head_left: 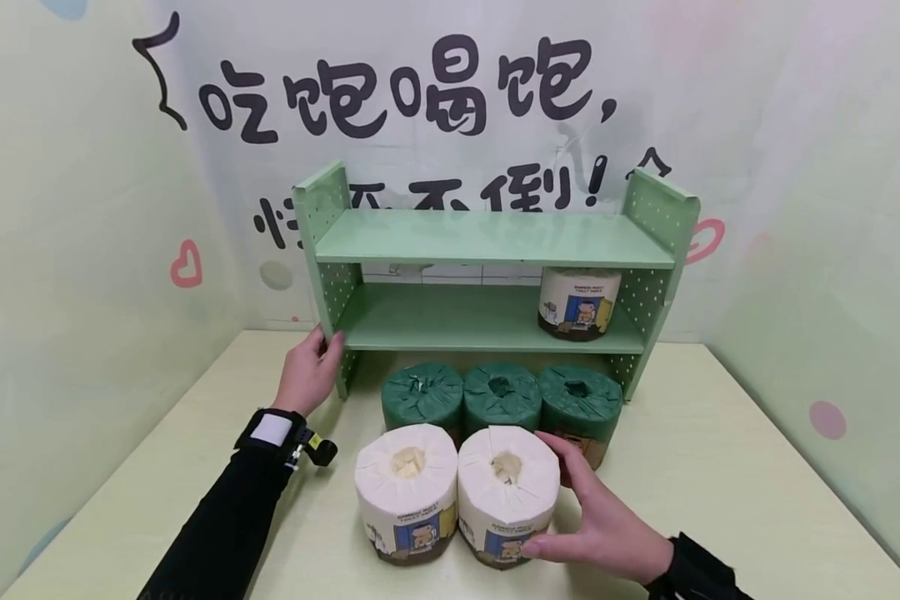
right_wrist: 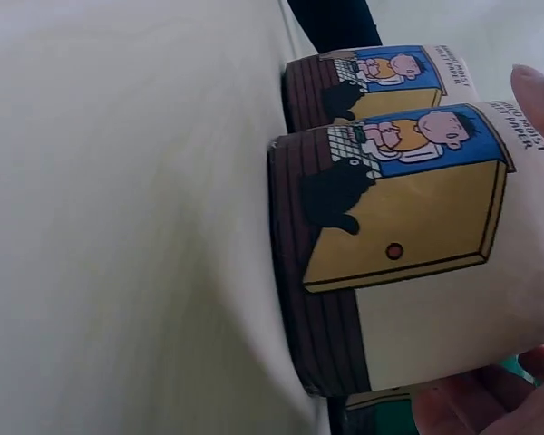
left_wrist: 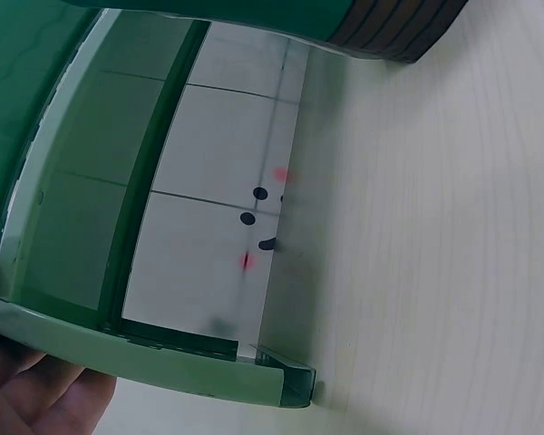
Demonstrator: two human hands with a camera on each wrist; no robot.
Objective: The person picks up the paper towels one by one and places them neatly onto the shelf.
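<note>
White roll [head_left: 506, 508], blue-and-yellow cartoon [head_left: 504, 546], in the right hand [head_left: 600, 529], green-topped rolls [head_left: 495, 410] beyond, white-dotted mint shelf [head_left: 450, 318] at the left hand [head_left: 309, 375]!

Pale printed walls [head_left: 810, 208] around a light table [head_left: 720, 467]

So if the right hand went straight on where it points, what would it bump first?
The front right roll, which the right hand already holds. Past that, probably the front left roll or the middle green roll; the exact line is hard to tell.

Two rolls [head_left: 504, 500] before three others [head_left: 501, 402]
</note>
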